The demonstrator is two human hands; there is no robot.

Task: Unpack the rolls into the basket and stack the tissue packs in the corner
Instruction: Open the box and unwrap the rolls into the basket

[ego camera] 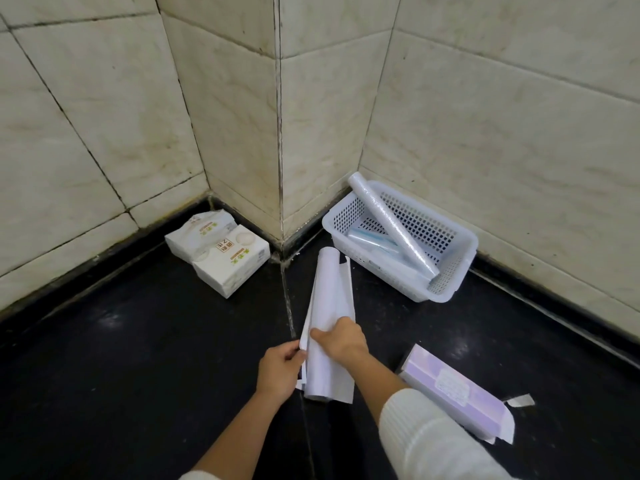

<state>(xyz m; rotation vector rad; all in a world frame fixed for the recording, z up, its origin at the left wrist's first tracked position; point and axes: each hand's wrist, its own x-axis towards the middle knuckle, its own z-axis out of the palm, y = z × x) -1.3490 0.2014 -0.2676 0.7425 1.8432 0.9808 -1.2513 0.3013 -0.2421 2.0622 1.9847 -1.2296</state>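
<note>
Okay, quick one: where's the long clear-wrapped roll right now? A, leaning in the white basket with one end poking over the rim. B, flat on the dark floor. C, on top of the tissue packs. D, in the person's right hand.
A: the clear-wrapped roll slants across the white basket, its upper end past the rim by the wall.

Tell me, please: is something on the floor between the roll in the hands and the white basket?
Nothing visible blocks it. The roll, half out of its white wrapper, is held by the left hand and right hand; bare dark floor lies between it and the basket. Inside, one long roll leans diagonally over the rim, taking some space.
</note>
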